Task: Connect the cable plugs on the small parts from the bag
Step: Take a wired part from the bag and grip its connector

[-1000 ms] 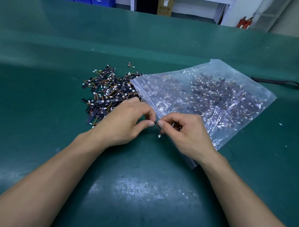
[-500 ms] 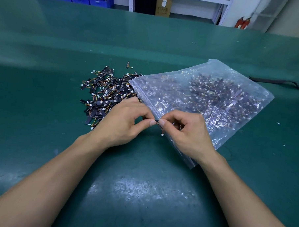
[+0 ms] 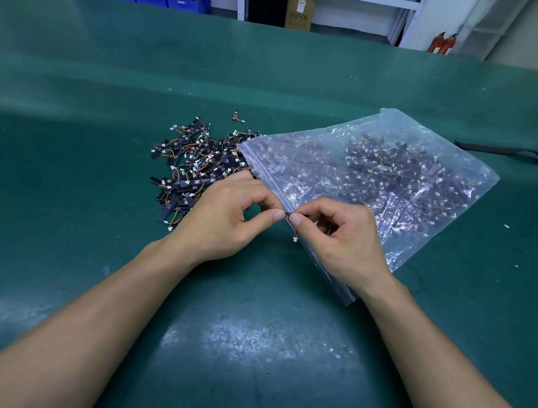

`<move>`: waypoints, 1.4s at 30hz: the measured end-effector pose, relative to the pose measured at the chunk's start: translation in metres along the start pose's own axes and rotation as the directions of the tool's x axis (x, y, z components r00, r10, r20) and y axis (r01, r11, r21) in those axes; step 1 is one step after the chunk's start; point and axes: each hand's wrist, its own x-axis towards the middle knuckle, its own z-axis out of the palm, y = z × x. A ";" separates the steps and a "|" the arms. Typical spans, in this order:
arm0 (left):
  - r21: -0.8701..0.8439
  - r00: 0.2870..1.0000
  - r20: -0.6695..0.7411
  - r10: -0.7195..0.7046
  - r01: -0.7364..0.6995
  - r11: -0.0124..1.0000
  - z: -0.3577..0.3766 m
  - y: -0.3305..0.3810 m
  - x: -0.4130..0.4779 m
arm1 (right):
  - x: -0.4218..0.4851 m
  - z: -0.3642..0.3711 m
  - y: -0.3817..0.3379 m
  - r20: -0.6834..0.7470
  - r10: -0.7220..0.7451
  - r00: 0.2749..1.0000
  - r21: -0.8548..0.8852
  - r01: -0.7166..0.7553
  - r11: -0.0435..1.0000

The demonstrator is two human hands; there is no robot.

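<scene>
My left hand (image 3: 227,220) and my right hand (image 3: 343,238) meet at the fingertips above the green mat and pinch one small black part (image 3: 287,214) between them. A short wire with a white plug (image 3: 295,239) dangles under my right thumb. A clear plastic bag (image 3: 370,177) full of the same small parts lies on the right, partly under my right hand. A loose pile of small black parts (image 3: 195,166) with orange wires and white plugs lies to the left of the bag's mouth, behind my left hand.
The green mat (image 3: 255,342) covers the whole table. A single part (image 3: 236,117) lies apart behind the pile. A black cable (image 3: 504,151) runs along the right edge. Shelves, blue bins and a cardboard box (image 3: 299,12) stand beyond the table.
Both hands have stayed together at the same spot. The dangling white plug has swung slightly lower under my right thumb.
</scene>
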 end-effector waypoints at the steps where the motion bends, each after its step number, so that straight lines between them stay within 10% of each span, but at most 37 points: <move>1: -0.007 1.000 0.001 -0.001 0.001 1.000 0.000 0.000 0.000 | 0.000 0.000 0.000 0.005 -0.004 1.000 0.000 0.004 1.000; 42: -0.033 0.999 -0.048 0.007 -0.008 0.999 0.003 -0.001 -0.002 | 0.001 0.000 -0.001 -0.001 0.052 0.999 0.056 -0.052 0.997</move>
